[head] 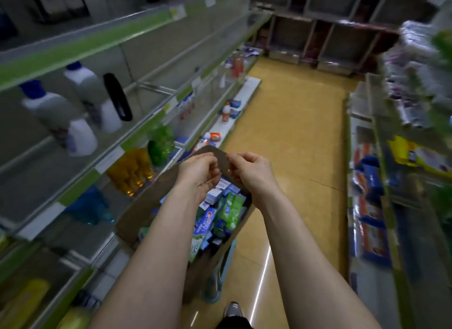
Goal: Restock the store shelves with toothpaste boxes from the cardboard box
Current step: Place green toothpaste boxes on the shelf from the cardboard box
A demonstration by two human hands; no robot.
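- The shelves (137,137) run along the left, just beside the load. Bottles (80,103) stand near the edge, so a swung elbow could knock one down.
- The cardboard box (141,206) stands open in the aisle, apparently perched on a pale blue stool (215,287). It looks wider than that support, so a hard sideways pull might tip it onto the floor (293,157).
- The toothpaste boxes (220,213) lie heaped crosswise inside the cardboard box. Tugging a lower one may drag others over the rim or crush corners.
- The far flap (221,164) is bowed upward. It could tear, or spring back over the stock.
- The left grip (198,172) and right grip (252,169) both pinch the flap's edge, fingers curled, close together. Neither steadies the box body.
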